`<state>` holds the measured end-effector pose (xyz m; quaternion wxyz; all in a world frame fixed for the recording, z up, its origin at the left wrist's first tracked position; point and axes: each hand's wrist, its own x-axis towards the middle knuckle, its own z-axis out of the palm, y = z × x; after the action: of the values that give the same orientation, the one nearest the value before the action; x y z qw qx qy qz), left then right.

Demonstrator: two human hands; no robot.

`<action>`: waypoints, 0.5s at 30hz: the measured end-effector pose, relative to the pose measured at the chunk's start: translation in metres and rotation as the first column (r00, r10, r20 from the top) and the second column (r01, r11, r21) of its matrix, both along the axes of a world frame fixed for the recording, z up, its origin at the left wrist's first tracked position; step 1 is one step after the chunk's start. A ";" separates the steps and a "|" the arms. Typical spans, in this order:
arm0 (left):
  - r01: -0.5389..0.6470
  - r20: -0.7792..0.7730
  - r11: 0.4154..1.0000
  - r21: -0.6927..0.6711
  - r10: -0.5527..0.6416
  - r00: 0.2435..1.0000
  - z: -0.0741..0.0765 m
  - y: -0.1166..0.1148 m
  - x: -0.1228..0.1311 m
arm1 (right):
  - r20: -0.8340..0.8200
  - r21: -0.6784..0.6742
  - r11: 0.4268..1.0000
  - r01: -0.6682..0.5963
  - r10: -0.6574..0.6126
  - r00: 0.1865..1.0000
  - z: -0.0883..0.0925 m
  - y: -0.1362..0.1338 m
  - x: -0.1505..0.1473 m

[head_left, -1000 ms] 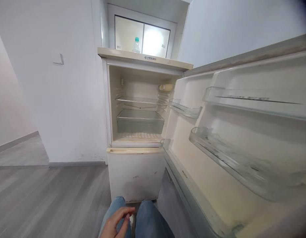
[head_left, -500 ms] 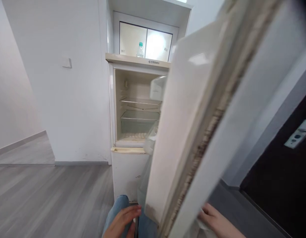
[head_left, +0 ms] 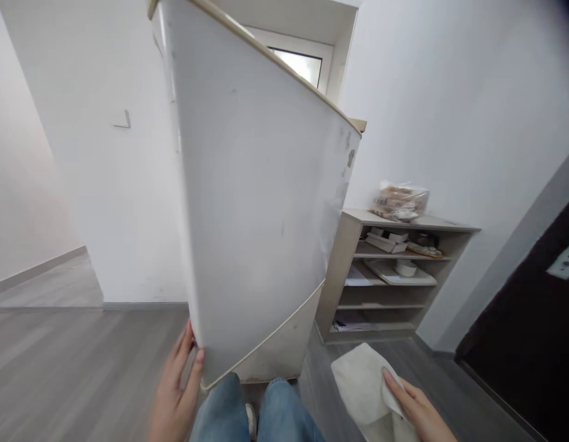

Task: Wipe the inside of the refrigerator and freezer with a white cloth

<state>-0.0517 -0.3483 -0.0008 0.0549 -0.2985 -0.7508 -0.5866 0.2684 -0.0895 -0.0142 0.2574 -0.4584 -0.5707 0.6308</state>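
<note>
The white refrigerator door [head_left: 261, 184] fills the middle of the view, its outer face towards me and its left edge standing out from the cabinet. My left hand [head_left: 176, 380] grips that edge near the lower corner, thumb at the front and fingers round the side. The inside of the refrigerator is hidden behind the door. To the right, above the floor, a whitish cloth [head_left: 362, 383] hangs folded from my right hand [head_left: 417, 405], pinched between thumb and fingers. The cloth is apart from the door.
My knees [head_left: 284, 411] are bent in front of the refrigerator's lower part [head_left: 284, 350]. A low shelf unit [head_left: 334, 279] holds boxes, papers and a bowl, with a plastic-wrapped bundle [head_left: 401, 201] on top. A dark door [head_left: 518, 307] stands at far right.
The refrigerator door has swung from wide open at the right to the left, covering the shelves inside. My left hand has moved left onto its edge; the right hand's cloth now shows fully.
</note>
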 end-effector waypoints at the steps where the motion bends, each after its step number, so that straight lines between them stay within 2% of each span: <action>1: -0.020 -0.014 1.000 0.011 0.020 1.000 -0.001 0.005 -0.012 | 0.002 -0.025 0.999 0.033 -0.033 0.999 -0.001 0.002 0.002; 5: -0.071 -0.028 0.997 0.038 0.072 0.997 0.000 0.020 -0.058 | -0.008 -0.124 0.985 0.119 -0.121 0.993 -0.002 0.009 0.006; 10: -0.149 0.061 0.989 0.000 0.149 0.987 0.009 0.043 -0.109 | -0.012 -0.199 0.968 0.153 -0.158 0.987 -0.009 0.015 0.000; 13: -0.125 0.094 0.992 0.028 0.122 0.988 0.010 0.060 -0.139 | 0.037 -0.201 0.962 0.187 -0.183 0.982 -0.017 0.022 -0.006; 15: -0.083 0.087 0.994 0.073 0.076 0.993 0.011 0.070 -0.158 | 0.032 -0.190 0.969 0.156 -0.152 0.988 -0.024 0.029 -0.009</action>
<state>-0.2096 -0.2779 0.0098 0.0581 -0.2411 -0.7409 -0.6242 0.2590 -0.0609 -0.0386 0.2553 -0.5293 -0.4721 0.6571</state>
